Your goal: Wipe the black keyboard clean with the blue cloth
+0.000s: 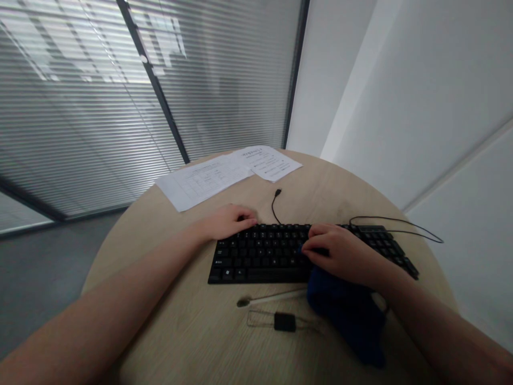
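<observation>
A black keyboard (260, 256) lies across the round wooden table in front of me. My left hand (234, 220) holds its far left corner, thumb at the top edge and fingers curled over the back. Above the keys right of the middle, my right hand (331, 251) pinches a blue cloth (348, 315). A bit of the cloth shows at the fingertips by the keys, while the rest hangs below the hand onto the table. Part of the keyboard is hidden under my right hand.
Nearer me lie a thin brush (260, 299) with a dark tip and a black-bodied wire tool (284, 322), like a keycap puller. The keyboard's cable (404, 220) loops right; its plug (278, 192) lies behind. Printed papers (208, 179) lie at the far edge, near blinds and a wall.
</observation>
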The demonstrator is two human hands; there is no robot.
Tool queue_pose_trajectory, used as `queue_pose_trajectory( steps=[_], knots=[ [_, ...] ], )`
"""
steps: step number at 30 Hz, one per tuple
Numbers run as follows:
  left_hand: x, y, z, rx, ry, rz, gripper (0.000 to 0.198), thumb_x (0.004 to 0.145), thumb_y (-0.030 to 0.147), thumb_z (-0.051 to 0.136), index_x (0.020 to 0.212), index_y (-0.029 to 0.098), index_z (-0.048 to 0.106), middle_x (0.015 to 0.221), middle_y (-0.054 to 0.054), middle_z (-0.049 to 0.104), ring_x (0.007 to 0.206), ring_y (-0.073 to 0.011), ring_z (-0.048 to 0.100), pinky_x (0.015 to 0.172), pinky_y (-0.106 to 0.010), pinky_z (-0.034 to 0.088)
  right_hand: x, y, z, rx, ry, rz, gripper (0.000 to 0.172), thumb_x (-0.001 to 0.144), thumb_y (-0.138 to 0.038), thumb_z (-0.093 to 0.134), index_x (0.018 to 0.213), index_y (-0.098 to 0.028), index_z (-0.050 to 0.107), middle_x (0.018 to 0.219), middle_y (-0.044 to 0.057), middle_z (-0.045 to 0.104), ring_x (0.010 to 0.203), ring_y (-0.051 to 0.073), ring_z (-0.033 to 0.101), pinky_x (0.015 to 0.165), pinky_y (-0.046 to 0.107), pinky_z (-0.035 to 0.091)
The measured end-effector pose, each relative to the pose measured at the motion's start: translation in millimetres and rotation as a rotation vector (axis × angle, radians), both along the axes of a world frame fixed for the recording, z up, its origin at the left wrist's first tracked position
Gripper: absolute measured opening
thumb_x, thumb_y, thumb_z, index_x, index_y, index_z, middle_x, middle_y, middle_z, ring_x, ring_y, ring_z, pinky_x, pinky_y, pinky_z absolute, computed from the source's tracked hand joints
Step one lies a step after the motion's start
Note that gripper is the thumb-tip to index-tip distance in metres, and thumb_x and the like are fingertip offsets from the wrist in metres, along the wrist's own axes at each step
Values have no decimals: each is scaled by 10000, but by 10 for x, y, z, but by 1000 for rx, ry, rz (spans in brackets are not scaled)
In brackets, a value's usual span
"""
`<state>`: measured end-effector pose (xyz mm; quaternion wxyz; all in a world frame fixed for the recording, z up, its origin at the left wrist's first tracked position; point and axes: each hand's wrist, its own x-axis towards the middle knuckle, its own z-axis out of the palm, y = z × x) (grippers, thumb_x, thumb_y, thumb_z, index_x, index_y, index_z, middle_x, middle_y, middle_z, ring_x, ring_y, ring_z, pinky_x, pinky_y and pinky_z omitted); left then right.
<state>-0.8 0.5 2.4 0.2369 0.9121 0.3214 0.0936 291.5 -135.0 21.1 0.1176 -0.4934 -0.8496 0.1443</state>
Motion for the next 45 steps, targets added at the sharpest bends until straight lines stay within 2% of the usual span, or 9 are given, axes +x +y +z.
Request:
queue_pose_trajectory(
  steps=[17, 26, 45],
  knots=[
    [1, 5, -6, -8, -11, 5, 414, 972, 488, 447, 820, 180, 678, 742, -11, 658, 692, -147, 571, 661, -285, 385, 1, -3, 21, -3, -9, 13, 195, 914, -198, 589, 937, -212, 782, 919, 43, 651, 844, 161, 601, 812, 299, 436],
    [16, -5, 10, 2, -18, 1, 407, 965, 477, 458, 758, 180, 643, 703, -3, 633, 672, -144, 549, 655, -287, 366, 9, 1, 7, -9, -1, 31, 194, 917, -184, 579, 945, -198, 770, 940, 48, 653, 858, 162, 596, 819, 297, 439],
    [7, -5, -4, -1, -26, 4, 405, 968, 486, 458, 830, 185, 691, 748, -12, 670, 695, -147, 574, 660, -283, 385, 7, -3, 7, -10, 2, 25, 194, 916, -190, 577, 931, -202, 770, 929, 46, 649, 839, 155, 598, 793, 282, 446]
  ],
)
